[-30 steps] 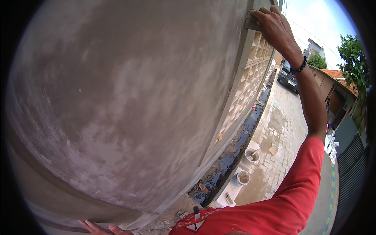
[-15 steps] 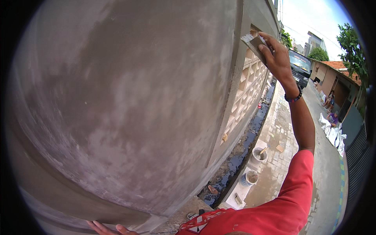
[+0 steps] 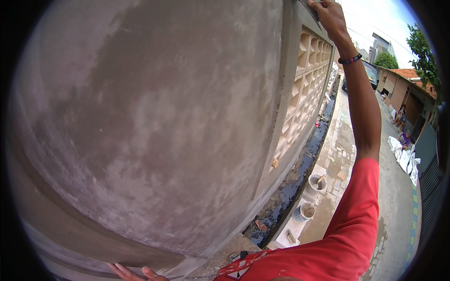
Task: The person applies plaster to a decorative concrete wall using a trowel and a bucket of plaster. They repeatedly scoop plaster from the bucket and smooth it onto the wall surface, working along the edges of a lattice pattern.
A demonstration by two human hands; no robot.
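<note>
My right hand (image 3: 329, 19), raised high at the top of the view, is closed round a flat plastering trowel (image 3: 311, 13). Part of the trowel is cut off by the upper edge, and its face lies at the corner of the grey plastered wall (image 3: 187, 117), above the openings. Damp dark patches and paler streaks mark the plaster. Low at the left, my left hand (image 3: 136, 273) shows only its fingers, stretched and apart, beside the ledge at the foot of the wall; whether they touch it I cannot tell.
Right of the wall's corner is a lattice of vent blocks (image 3: 304, 89). Below runs a ditch with dark water (image 3: 300, 173). Two buckets (image 3: 317, 183) stand on its far edge by a paved strip. Down the lane (image 3: 396, 187) are seated people, white sacks (image 3: 404, 157) and a parked truck (image 3: 370, 72).
My right hand has risen with the trowel, from in front of the lattice to above it. The view has shifted slightly. My left hand stays low with its fingers apart.
</note>
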